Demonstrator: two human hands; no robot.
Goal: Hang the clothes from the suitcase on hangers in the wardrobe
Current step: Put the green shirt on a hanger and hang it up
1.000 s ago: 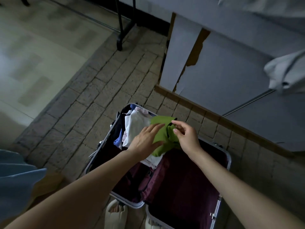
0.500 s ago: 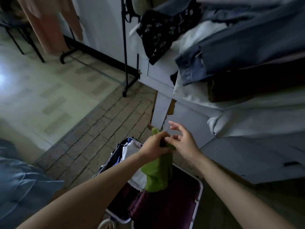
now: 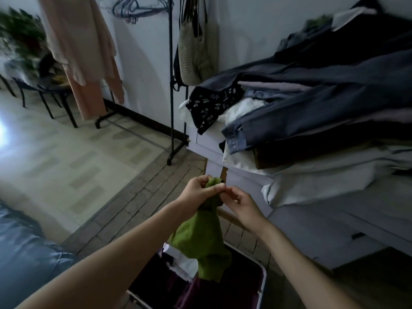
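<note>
Head view: green garment [image 3: 200,241] now lifted clear of suitcase [image 3: 264,277]; left hand [image 3: 198,190] grips its top, right hand [image 3: 239,202] pinches alongside at 3 o'clock; hanger comes next.

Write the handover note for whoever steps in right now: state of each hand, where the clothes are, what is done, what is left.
Left hand grips the bunched top of the green garment, which hangs above the open suitcase.
Right hand pinches the same top edge.
Done: garment lifted out.
Left: put it on one of the hangers on the rack; more clothes remain in the suitcase.
</note>
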